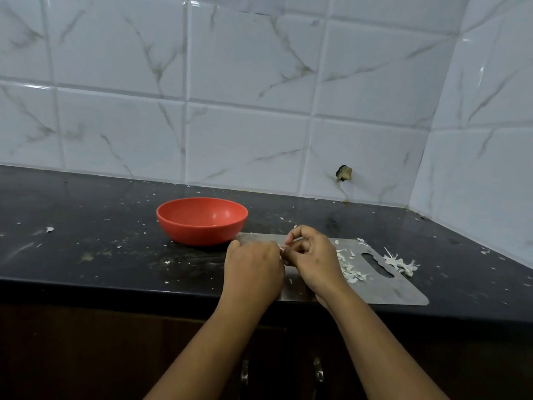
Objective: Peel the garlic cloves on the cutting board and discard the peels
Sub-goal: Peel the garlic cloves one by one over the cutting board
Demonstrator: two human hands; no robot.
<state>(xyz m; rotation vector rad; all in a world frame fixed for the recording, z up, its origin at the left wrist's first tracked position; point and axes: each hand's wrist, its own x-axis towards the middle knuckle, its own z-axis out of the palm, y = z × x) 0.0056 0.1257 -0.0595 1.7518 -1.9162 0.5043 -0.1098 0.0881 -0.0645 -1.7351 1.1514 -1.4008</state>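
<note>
A steel cutting board (401, 290) lies on the black counter near its front edge. Both hands meet above the board's left half. My left hand (252, 269) is curled, its fingertips pinching a small pale garlic clove (282, 250) that is mostly hidden. My right hand (313, 258) pinches the same clove from the right with curled thumb and forefinger. A heap of white garlic peels (350, 268) lies on the board just right of my right hand. More peels (401, 262) sit on the counter by the board's handle slot.
A red bowl (202, 220) stands on the counter (86, 241) just behind and left of the board. Small peel flecks are scattered over the counter. A tiled wall runs behind and at the right corner. Dark cabinet doors with handles (317, 370) are below the counter edge.
</note>
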